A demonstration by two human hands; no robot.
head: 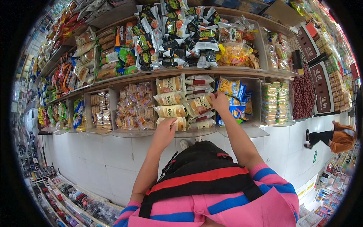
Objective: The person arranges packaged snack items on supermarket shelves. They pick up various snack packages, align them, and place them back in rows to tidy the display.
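Before me a clear-walled shelf bin point(198, 132) holds two columns of pastries in clear and cream wrappers. My right hand point(221, 102) pinches the right end of a wrapped pastry point(199, 106), which lies tilted on top of the right column. At the front of the left column, my left hand point(164, 135) has its fingers and thumb at a wrapped pastry point(180, 124) and covers its left part. Behind that one, a wrapped pastry point(170, 111) lies flat in the same column.
Blue and yellow snack bags point(234, 98) fill part of the bin to the right. Small wrapped cakes point(134, 106) lie in the bin to the left. Black snack bags point(175, 39) are heaped above. At right, a person point(331, 139) stands in the aisle beyond the promotion signs point(322, 88).
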